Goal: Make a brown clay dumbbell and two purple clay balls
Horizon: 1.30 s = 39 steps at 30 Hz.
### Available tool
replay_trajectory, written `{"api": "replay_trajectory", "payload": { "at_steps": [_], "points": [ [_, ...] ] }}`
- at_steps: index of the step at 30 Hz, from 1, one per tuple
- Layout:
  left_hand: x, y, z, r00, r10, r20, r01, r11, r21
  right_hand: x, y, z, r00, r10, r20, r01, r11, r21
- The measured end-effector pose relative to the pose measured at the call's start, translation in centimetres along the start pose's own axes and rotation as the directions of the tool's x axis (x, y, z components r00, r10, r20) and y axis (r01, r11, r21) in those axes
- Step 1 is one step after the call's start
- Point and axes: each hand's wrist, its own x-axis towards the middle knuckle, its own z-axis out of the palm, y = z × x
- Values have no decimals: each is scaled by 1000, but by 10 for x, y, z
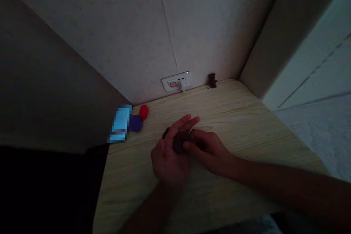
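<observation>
From where I stand in the room, the dark lump point(179, 143) sits in the left hand point(172, 166), over the middle part of the wooden table point(241, 117).

Fingers: the left hand is palm up and released, its fingers loosely extended to support the lump from beneath. The right hand point(216, 153) grasps the lump at its right side, thumb on the upper face; the other fingertips are partly hidden.

Handling: the lump is probably light and soft, liable to dent under a hard pinch. Slipperiness cannot be judged in this dim light. Recommended hold: opposite sides of the rim, with light thumb pressure and the palm as a base.

Orientation: the outline is roughly round. No front and no definite long axis can be told; the broad face is turned up, towards the head.

Surroundings: a second dark piece point(166, 132) shows just beyond the left hand. Near the table's far left corner are a red lump point(143, 112), a purple lump point(135, 123) and a blurred pale-blue item point(120, 124). A small dark figure point(212, 80) stands by the far edge, towards the right corner.
</observation>
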Motion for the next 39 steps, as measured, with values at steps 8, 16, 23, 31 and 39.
{"api": "replay_trajectory", "payload": {
  "at_steps": [8,16,23,31,39],
  "points": [
    [8,0,-1,966,-223,-131,225,974,-6,8,2,-9,1000,23,16,-21,997,-78],
    [14,-1,-1,940,-187,-287,167,981,-94,11,-1,-2,986,107,-130,-106,994,11],
    [14,3,-1,960,-100,-261,65,988,-137,6,-9,2,931,363,-41,-347,914,208],
    [5,-5,12,967,-140,-212,115,985,-128,2,-4,10,945,299,136,-328,876,354],
    [4,-7,13,968,-147,-205,119,983,-140,4,-5,10,961,244,126,-274,895,353]
  ]
}}
